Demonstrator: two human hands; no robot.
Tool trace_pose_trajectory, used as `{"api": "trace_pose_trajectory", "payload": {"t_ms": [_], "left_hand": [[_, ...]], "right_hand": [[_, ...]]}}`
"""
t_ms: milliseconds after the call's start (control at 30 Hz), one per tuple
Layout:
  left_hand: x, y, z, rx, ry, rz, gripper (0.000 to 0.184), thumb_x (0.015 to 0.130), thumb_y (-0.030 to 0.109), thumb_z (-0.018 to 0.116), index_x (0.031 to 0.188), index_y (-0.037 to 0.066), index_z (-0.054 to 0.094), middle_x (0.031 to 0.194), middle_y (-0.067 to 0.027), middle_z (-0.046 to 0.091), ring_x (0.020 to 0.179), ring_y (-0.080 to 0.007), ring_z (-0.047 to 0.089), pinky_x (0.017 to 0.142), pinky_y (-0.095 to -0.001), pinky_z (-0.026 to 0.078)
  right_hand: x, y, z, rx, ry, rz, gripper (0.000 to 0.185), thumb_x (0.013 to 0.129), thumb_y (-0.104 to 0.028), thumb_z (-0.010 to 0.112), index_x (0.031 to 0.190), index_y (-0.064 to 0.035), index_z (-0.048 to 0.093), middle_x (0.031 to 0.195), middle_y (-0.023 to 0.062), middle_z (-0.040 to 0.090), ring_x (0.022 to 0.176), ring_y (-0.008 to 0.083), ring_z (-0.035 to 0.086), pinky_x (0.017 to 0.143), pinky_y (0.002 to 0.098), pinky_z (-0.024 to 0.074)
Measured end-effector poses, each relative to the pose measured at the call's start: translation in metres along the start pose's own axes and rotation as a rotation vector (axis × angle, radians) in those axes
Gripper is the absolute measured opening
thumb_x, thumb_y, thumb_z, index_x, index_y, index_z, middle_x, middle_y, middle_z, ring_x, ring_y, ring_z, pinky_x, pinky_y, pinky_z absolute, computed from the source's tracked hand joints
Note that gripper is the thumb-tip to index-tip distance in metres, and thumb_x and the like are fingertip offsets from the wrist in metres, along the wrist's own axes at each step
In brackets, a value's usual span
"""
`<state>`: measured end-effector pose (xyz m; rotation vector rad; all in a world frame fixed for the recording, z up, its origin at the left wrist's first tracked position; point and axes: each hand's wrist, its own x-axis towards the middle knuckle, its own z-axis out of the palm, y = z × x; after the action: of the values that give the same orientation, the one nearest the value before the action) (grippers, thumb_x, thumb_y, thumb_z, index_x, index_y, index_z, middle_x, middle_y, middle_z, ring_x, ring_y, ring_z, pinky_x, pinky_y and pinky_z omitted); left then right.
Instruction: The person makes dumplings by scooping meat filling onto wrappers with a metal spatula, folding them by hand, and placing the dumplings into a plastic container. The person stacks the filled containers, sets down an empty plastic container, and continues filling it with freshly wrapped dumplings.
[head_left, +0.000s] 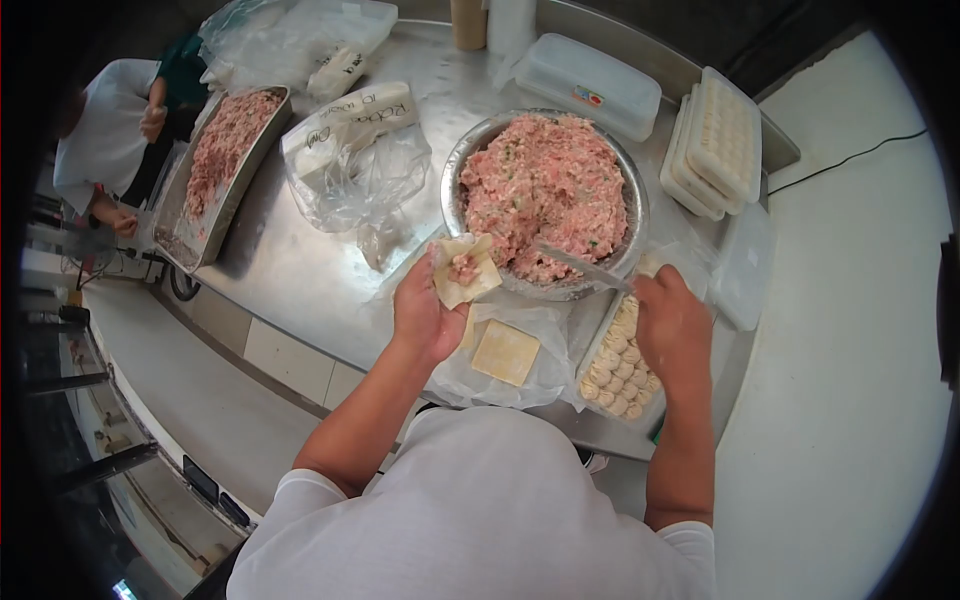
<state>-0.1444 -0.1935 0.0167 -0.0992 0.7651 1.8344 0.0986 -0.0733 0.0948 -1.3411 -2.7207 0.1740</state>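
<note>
Pale-yellow dough wrapper (pixel 484 274), bearing minced meat (pixel 463 267), rests across the left hand's (pixel 425 315) half-curled fingers just beside the steel bowl (pixel 452 195). The right hand's (pixel 672 315) fingers close round a flat blade (pixel 588 267), its tip over the meat mixture (pixel 550 180). Good practice keeps the portion centred, the wrapper edges clean and the palm level.

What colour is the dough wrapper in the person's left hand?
The dough wrapper is pale yellow; the head view shows it best.
</note>
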Motion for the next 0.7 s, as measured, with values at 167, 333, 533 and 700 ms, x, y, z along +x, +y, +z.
{"api": "trace_pose_trajectory", "payload": {"t_ms": [167,333,533,700], "left_hand": [[0.0,-0.02,0.01,0.048,-0.003,-0.108,0.036,0.105,0.032,0.047,0.122,0.002,0.057,0.121,-0.0108,0.063,0.112,-0.0226,0.061,0.097,-0.0377,0.048],[-0.002,-0.019,0.013,-0.012,-0.234,-0.116,0.04,0.104,0.033,0.047,0.124,0.001,0.057,0.121,-0.0124,0.063,0.114,-0.0262,0.06,0.101,-0.0417,0.047],[-0.021,-0.019,0.038,0.443,-0.295,-0.102,0.039,0.089,0.014,0.07,0.125,0.006,0.056,0.116,-0.0096,0.063,0.112,-0.0207,0.061,0.094,-0.0332,0.05],[-0.023,-0.029,0.038,1.326,-0.463,0.238,0.046,0.073,-0.002,0.079,0.113,0.003,0.058,0.101,-0.0075,0.067,0.094,-0.0207,0.067,0.083,-0.0342,0.052]], "right_hand": [[-0.028,-0.022,0.037,0.237,0.25,-0.241,0.031,0.081,-0.003,0.061,0.109,-0.0132,0.073,0.089,0.0088,0.057,0.076,0.0277,0.061,0.065,0.0393,0.0512],[-0.048,-0.023,0.038,0.337,0.247,-0.191,0.033,0.078,0.0,0.066,0.108,-0.0117,0.073,0.09,0.0091,0.057,0.078,0.0261,0.06,0.062,0.0378,0.0499],[-0.081,-0.021,0.008,0.609,0.257,-0.023,0.031,0.079,0.0,0.067,0.108,-0.0093,0.073,0.087,0.0091,0.057,0.072,0.0245,0.061,0.061,0.037,0.0499],[-0.106,-0.013,0.017,0.593,0.172,-0.017,0.029,0.08,0.0,0.066,0.107,-0.0091,0.073,0.085,0.0078,0.056,0.072,0.0245,0.061,0.061,0.0366,0.0501]]}}
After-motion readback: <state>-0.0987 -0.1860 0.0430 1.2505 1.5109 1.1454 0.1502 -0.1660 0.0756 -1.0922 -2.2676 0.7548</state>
